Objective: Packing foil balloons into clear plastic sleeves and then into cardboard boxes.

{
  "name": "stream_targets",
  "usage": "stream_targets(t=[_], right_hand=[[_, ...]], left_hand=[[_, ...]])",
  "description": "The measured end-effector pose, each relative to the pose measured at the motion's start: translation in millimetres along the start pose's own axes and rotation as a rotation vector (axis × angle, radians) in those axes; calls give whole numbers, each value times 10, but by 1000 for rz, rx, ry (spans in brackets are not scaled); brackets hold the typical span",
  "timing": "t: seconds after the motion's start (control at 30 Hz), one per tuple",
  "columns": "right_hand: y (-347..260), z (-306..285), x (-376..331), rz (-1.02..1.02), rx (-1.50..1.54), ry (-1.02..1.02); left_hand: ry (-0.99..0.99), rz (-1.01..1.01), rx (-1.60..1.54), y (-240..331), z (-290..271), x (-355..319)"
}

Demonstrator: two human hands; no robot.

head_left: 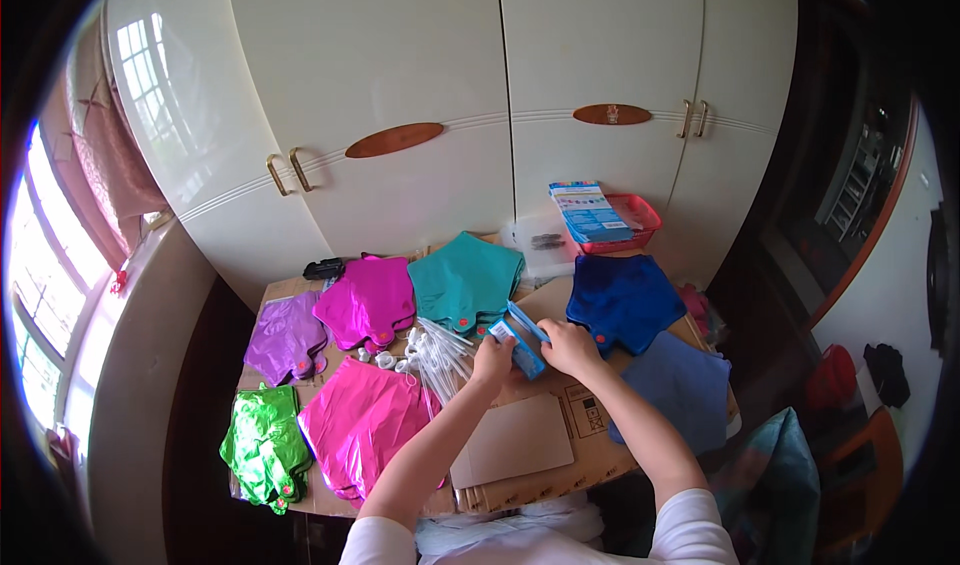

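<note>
Over the middle of the table, my left hand (493,358) is closed on a small flat blue package (529,363) with a pale printed patch. My right hand (568,348) pinches a blue flap or card (525,319) at the package's upper side; whether the two are joined I cannot tell. Just left of my hands lies a bundle of white plastic sticks (438,357) beside small white cups or rings (385,361). A stack of teal star-shaped foil balloons (466,277) lies beyond my left hand, dark blue ones (622,300) beyond my right.
Flat foil balloons in magenta (366,300), purple (285,335), green (264,443), pink (365,425) and dull blue (675,390) spread around the cardboard-covered table. A grey-white board (515,440) lies between my forearms. Blue packets (592,215) rest on a red basket (640,215) before a cabinet (380,55).
</note>
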State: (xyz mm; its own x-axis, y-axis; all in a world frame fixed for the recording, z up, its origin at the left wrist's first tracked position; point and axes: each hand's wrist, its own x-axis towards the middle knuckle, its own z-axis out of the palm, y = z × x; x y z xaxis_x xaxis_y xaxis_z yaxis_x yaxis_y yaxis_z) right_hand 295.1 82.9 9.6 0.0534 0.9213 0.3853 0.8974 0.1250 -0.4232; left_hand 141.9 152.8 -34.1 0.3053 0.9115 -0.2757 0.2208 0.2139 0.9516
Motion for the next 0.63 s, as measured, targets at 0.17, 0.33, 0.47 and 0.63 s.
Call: stream_targets(t=[0.17,0.33,0.47,0.63], right_hand=[[-37,-54,-140,-32,-12,65],[-202,-379,-790,20,194,-12],[-401,-379,-1196,200,575,-207],[-380,-198,-1289,486,971,-146]], left_hand=[[-125,20,47,10,-80,-39],[-211,508,733,118,-798,-1218],[-207,-6,42,-197,-1142,-1785],[-245,-216,-380,100,-1116,-1911]])
